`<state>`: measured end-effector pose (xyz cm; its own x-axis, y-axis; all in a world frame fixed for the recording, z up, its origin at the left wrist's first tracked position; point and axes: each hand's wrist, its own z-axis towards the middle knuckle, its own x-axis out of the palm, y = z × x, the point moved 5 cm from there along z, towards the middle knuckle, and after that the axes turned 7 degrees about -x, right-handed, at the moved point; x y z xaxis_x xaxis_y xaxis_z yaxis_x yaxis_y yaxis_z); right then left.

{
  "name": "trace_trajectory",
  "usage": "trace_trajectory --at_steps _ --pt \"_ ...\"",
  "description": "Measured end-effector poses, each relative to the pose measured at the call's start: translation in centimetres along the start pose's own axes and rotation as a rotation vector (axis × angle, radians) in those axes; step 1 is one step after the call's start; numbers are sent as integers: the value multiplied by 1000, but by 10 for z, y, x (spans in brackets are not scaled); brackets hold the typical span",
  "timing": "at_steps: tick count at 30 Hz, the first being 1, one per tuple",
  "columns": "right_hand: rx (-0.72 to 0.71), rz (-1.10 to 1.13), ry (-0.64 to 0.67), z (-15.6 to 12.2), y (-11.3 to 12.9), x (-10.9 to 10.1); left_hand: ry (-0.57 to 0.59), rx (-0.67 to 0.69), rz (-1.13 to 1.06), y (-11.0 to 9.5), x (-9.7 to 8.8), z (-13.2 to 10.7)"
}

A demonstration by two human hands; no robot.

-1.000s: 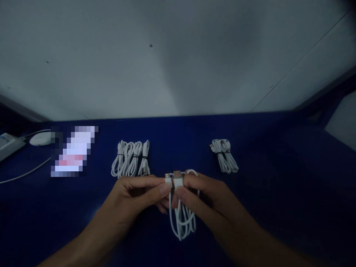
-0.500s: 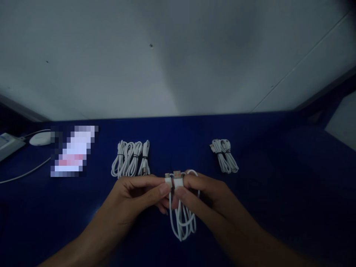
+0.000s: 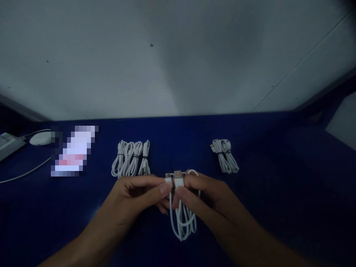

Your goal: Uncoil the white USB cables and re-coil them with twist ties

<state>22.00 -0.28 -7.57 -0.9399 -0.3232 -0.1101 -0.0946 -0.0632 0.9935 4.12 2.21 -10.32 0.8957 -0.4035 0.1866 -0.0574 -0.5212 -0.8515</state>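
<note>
A white USB cable (image 3: 182,226) hangs in loose loops between my two hands, above the blue table. My left hand (image 3: 139,196) pinches its smaller plug between thumb and forefinger. The larger USB-A plug is gripped the same way by my right hand (image 3: 205,196). Both plugs stand side by side with their metal ends pointing away from me. Part of the coil is hidden behind the right fingers.
Several coiled white cables (image 3: 130,159) with black ties lie beyond my left hand. More tied cables (image 3: 224,156) are to the right. At left are a blurred-out lit screen (image 3: 73,152), a white rounded device (image 3: 40,138) and a pale box (image 3: 9,144). A grey wall (image 3: 111,74) rises behind.
</note>
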Motion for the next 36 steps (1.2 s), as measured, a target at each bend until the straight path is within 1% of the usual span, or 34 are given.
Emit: trace_trajectory --at_steps 7,19,24,28,36 --pt "2 -6 8 3 -2 -1 2 12 0 -5 2 0" --pt "10 -34 7 1 -2 -1 9 -11 -29 1 -1 0" --pt "15 -20 31 0 -2 0 20 -21 -26 2 -1 -1" --pt "15 -12 18 0 -2 -1 17 -29 -29 3 -1 -1" --pt "19 11 9 0 -1 -1 9 -14 -17 -2 1 0"
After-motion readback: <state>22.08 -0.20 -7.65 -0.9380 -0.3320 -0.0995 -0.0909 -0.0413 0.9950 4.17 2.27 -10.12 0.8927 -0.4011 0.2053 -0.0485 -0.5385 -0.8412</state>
